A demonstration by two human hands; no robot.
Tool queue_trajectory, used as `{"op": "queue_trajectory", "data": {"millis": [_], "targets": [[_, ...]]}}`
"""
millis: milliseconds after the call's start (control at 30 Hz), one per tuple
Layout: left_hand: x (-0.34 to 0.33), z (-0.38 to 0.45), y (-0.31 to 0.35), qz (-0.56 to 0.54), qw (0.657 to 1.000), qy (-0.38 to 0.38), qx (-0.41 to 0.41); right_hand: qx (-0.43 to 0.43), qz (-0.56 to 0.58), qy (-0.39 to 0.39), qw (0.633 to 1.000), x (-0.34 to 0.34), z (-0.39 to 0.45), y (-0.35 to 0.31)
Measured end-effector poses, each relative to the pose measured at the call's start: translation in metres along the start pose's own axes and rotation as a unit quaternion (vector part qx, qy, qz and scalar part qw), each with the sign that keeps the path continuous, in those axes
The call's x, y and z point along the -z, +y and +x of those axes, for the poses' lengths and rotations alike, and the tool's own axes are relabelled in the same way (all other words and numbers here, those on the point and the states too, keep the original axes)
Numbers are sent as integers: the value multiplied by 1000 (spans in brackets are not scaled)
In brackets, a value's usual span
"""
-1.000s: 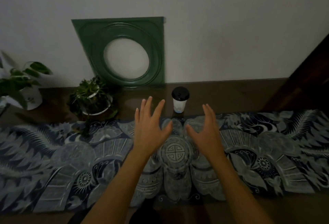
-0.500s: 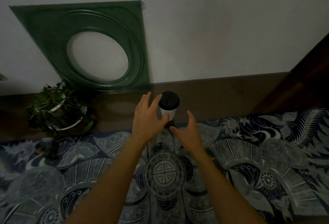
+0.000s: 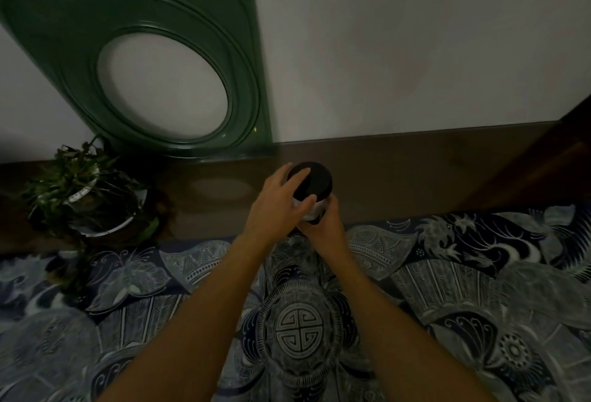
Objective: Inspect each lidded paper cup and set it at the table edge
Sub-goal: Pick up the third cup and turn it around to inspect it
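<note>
Since the earlier frame both hands have closed from hovering apart to gripping the cup (image 3: pixel 315 189), so inspection can now begin.

Largest first, all placed relative to the cup. Table (image 3: pixel 415 171): dark bare wood under and behind the cup. Patterned cloth (image 3: pixel 447 289): its far edge lies just in front of the cup. Green frame (image 3: pixel 249 59): leaning on the wall, behind and left. Potted plant (image 3: pixel 83 190): well to the left.

Left hand (image 3: pixel 278 201): fingers wrapped over the black lid and upper wall, holding it. Right hand (image 3: pixel 324 225): clasping the lower body from the near side. Whether the cup is lifted cannot be told.

Judgement: only one cup is visible; it is not yet set down at the edge.
</note>
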State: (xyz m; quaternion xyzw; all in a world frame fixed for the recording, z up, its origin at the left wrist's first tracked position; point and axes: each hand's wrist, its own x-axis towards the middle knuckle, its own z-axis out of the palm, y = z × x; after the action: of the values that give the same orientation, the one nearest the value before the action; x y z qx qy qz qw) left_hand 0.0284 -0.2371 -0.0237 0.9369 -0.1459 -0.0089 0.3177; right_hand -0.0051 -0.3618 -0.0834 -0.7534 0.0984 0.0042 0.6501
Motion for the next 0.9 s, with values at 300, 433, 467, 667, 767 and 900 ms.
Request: {"op": "queue_trajectory", "data": {"millis": [300,433,467,667,767,900], "targets": [[2,3,-10,-41,999,-13,13,-7,7,9,1000,-5,23,0],[10,-4,-8,-49,999,5,19,0,-28,-21,999,2,11,-8],[14,-7,-6,-65,998,11,23,8,-40,-26,999,4,6,-12],[55,-38,12,-141,990,-27,17,62,-81,-50,993,23,-46,-39],[85,-60,28,-165,981,-104,18,88,-116,-64,987,33,-75,-60],[124,-94,54,-193,971,-137,14,130,-143,-83,978,48,-117,-92]]}}
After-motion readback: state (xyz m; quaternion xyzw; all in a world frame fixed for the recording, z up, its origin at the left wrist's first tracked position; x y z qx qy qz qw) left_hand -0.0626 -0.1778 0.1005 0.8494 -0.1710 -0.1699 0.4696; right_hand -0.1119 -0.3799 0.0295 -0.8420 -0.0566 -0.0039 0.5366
